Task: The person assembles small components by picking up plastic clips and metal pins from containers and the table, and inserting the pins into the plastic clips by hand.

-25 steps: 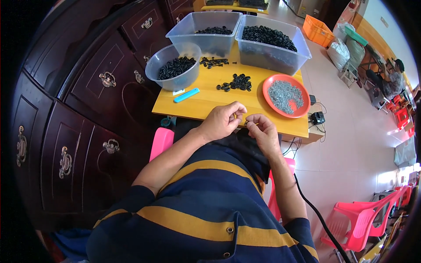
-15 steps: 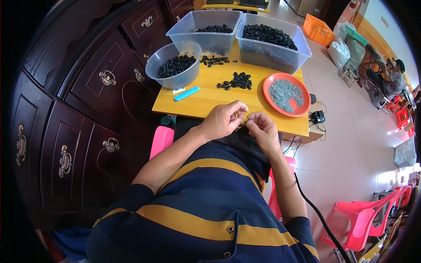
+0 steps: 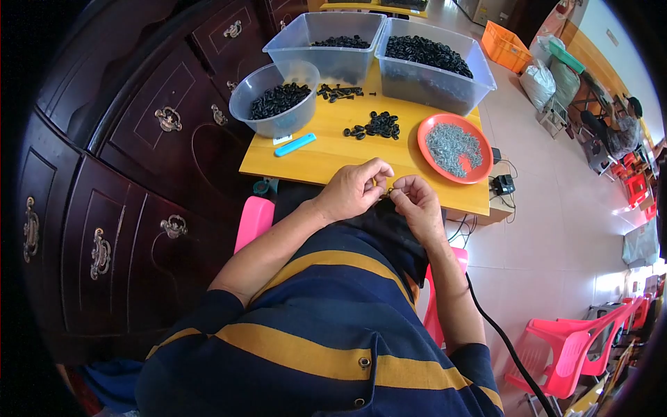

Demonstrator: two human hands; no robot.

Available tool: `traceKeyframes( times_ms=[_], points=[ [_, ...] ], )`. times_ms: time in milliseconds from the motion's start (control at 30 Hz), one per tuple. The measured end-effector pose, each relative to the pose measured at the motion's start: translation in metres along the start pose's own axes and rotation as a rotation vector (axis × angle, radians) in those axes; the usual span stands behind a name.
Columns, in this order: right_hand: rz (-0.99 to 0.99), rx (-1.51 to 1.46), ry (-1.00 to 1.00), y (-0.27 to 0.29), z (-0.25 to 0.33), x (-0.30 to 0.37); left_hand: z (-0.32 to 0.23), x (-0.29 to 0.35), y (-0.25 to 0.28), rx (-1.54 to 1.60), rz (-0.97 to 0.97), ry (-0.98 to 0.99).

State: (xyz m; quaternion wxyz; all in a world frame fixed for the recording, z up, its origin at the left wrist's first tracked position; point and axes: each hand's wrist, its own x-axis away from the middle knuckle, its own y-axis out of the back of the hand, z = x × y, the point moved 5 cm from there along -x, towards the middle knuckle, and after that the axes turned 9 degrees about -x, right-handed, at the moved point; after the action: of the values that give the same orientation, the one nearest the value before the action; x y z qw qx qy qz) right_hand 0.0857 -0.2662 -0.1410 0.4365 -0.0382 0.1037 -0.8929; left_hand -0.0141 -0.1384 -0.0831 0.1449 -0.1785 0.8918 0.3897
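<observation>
My left hand [image 3: 352, 190] and my right hand [image 3: 418, 206] meet at the table's near edge, above my lap. Both have bent fingers pinched together, with the fingertips almost touching. Whatever lies between them is too small and too covered to name. Just beyond my hands, a small pile of black oval plastic parts [image 3: 381, 125] lies on the yellow table [image 3: 333, 154]. On the right, an orange-red plate [image 3: 424, 153] carries a heap of small, shiny, silvery pieces [image 3: 450, 147]. A light-blue flat-handled tool [image 3: 295, 144] rests toward the left.
A round clear tub [image 3: 281, 127] and two rectangular clear bins [image 3: 326, 59] hold black parts at the back. Black stemmed pieces [image 3: 339, 92] lie before them. Dark wooden drawers [image 3: 160, 174] flank my left. A black cable [image 3: 497, 326] and pink chair [image 3: 556, 351] are right; another person [image 3: 623, 132] sits farther off.
The view has shifted very slightly. Both hands keep the same pinched pose at the same place, and nothing on the table has visibly moved.
</observation>
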Motion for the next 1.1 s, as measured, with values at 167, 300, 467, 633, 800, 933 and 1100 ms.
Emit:
traceKeyframes(
  times_ms=[167,300,467,633,800,933,1100],
  points=[
    [-0.003,0.019,-0.012,-0.0005,0.0013,0.0009,0.0019,0.0009,-0.0009,0.014,-0.010,0.002],
    [0.007,0.011,-0.008,-0.0002,0.0015,0.0010,0.0028,0.0014,-0.0017,0.006,-0.004,-0.008],
    [0.025,0.006,-0.013,-0.0023,0.0002,0.0001,0.0016,0.0018,-0.0030,0.025,-0.026,-0.034],
    [-0.007,-0.009,0.000,-0.0008,0.0005,0.0003,0.0030,0.0015,-0.0022,0.018,-0.033,-0.024],
    [-0.016,-0.011,-0.003,-0.0002,-0.0005,-0.0002,0.0047,0.0008,-0.0014,0.005,-0.022,-0.011],
    [-0.010,-0.005,0.007,-0.0010,0.0008,0.0001,0.0055,0.0013,-0.0027,0.011,-0.018,-0.016],
    [-0.014,-0.016,-0.005,-0.0019,0.0017,0.0008,0.0052,0.0017,-0.0018,0.016,-0.016,0.001]
  ],
)
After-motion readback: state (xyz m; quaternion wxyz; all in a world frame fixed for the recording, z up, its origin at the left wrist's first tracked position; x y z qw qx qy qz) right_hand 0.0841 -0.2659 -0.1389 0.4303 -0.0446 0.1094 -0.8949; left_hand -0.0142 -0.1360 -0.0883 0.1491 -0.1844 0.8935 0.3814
